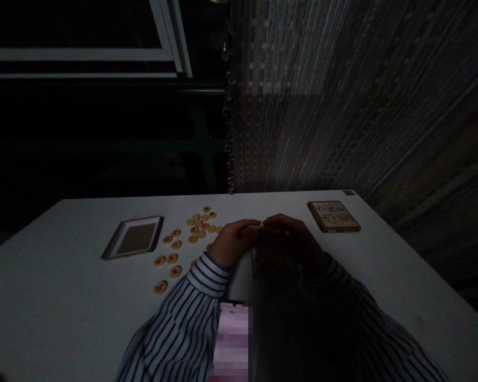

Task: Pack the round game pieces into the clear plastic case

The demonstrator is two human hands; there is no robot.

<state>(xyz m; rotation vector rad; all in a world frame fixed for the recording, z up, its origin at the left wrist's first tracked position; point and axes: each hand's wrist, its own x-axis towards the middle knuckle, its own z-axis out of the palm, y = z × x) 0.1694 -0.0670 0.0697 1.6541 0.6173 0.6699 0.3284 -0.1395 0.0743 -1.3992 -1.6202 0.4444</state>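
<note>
My left hand (238, 241) and my right hand (292, 237) meet at the fingertips over the middle of the white table (83, 297). Both have curled, closed fingers; a small pale thing seems to be between the tips, too dark to name. Beneath them, in deep shadow, is a box (276, 265) with round pieces in it, partly covered by my right hand and sleeve. Left of my hands lie several round wooden Chinese chess pieces (172, 258), some with red characters facing up.
An open, shallow box part (159, 236) lies at the left. A printed box (334, 216) is at the back right. Below my left wrist is a pink printed sheet (231, 334), partly pixelated. A strand curtain (295, 106) hangs behind the table's far edge.
</note>
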